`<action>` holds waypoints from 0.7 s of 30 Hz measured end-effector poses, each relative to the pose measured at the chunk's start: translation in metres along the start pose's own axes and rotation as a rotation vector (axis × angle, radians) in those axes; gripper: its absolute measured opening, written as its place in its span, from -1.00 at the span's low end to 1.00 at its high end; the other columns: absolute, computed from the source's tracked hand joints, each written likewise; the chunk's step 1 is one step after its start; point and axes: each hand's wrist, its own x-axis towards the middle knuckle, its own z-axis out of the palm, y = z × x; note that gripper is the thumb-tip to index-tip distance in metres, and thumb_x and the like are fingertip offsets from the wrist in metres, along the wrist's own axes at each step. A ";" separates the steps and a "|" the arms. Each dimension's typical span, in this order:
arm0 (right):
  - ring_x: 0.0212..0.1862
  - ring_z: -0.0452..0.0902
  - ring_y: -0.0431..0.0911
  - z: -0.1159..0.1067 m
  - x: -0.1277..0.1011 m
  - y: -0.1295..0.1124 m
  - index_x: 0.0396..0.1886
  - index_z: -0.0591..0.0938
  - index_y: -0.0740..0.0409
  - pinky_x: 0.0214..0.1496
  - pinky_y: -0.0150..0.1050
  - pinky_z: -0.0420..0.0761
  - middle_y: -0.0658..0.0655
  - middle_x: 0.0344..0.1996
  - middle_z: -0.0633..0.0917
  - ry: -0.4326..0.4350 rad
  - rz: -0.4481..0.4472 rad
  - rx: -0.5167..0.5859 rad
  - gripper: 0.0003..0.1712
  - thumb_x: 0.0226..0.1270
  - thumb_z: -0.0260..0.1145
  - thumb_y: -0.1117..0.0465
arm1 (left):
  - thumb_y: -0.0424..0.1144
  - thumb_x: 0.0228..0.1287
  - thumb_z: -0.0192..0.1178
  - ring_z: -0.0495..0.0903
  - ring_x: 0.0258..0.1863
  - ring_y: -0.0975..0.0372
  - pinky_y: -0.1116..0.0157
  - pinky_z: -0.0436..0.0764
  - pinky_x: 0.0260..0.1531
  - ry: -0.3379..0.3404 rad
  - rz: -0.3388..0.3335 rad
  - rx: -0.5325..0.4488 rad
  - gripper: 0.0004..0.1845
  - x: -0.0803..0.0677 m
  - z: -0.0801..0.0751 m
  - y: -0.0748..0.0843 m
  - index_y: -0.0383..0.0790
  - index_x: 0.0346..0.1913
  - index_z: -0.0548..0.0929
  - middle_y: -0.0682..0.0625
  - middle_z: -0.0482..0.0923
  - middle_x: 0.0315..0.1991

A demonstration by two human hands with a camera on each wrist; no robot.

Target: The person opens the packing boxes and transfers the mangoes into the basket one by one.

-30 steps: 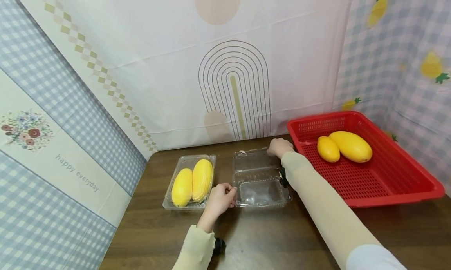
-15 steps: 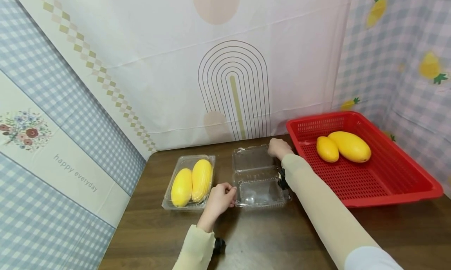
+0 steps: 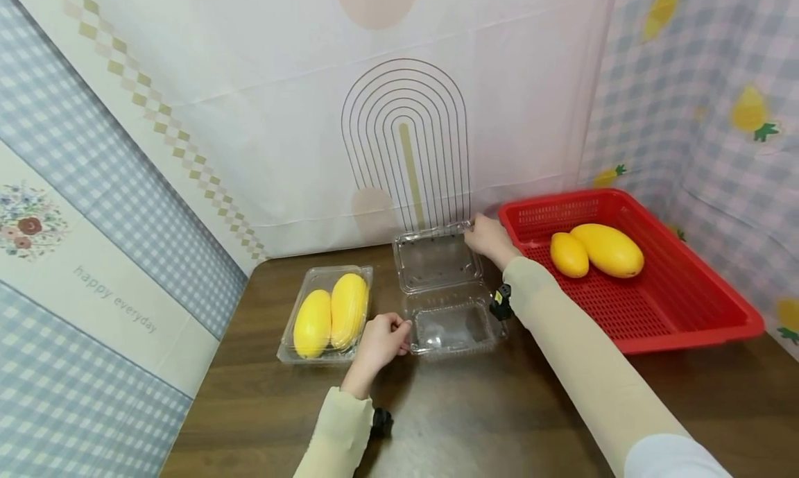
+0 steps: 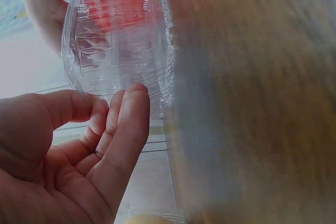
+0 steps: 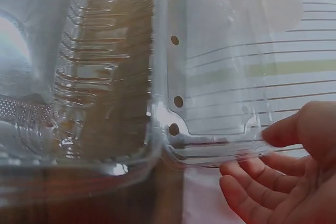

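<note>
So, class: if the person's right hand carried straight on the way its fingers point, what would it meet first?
The right hand already pinches the raised lid of the empty clear clamshell box. Beyond it, probably the curtain backdrop; depth is unclear.

A makeshift packing booth set up on a table, not a real kitchen or shop.

Printed cloth backdrops (image 3: 206, 103) with checks, arches, flowers and pineapples wall in a dark wooden worktop (image 3: 474, 408) on three sides. On it stand a red perforated basket (image 3: 686, 325) holding yellow fruit (image 3: 608, 249) and clear plastic clamshell boxes (image 3: 437, 259), one filled.
</note>
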 end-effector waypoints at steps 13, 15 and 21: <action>0.31 0.42 0.26 -0.033 -0.019 -0.017 0.38 0.45 0.31 0.35 0.17 0.37 0.36 0.26 0.54 0.042 -0.109 0.067 -0.34 0.67 -0.21 -0.09 | -0.31 0.46 0.15 0.67 -0.61 0.20 0.22 0.71 -0.53 -0.012 -0.005 -0.024 -0.74 0.003 0.000 0.001 -0.37 -0.42 0.60 -0.08 0.64 -0.59; 0.37 0.36 0.25 -0.039 -0.025 -0.018 0.44 0.40 0.30 0.39 0.17 0.33 0.34 0.35 0.47 0.024 -0.123 0.072 -0.35 0.67 -0.18 -0.07 | -0.31 0.47 0.15 0.67 -0.61 0.19 0.22 0.71 -0.53 -0.016 0.001 -0.024 -0.74 0.003 0.000 0.001 -0.37 -0.42 0.60 -0.09 0.64 -0.58; 0.03 0.56 0.17 -0.048 -0.043 -0.014 0.17 0.60 0.20 0.14 0.12 0.53 0.30 0.04 0.66 -0.009 -0.182 0.086 -0.54 0.61 0.04 -0.04 | -0.30 0.48 0.14 0.67 -0.60 0.18 0.21 0.72 -0.51 -0.029 -0.005 -0.031 -0.73 0.003 -0.001 0.001 -0.37 -0.41 0.61 -0.08 0.64 -0.58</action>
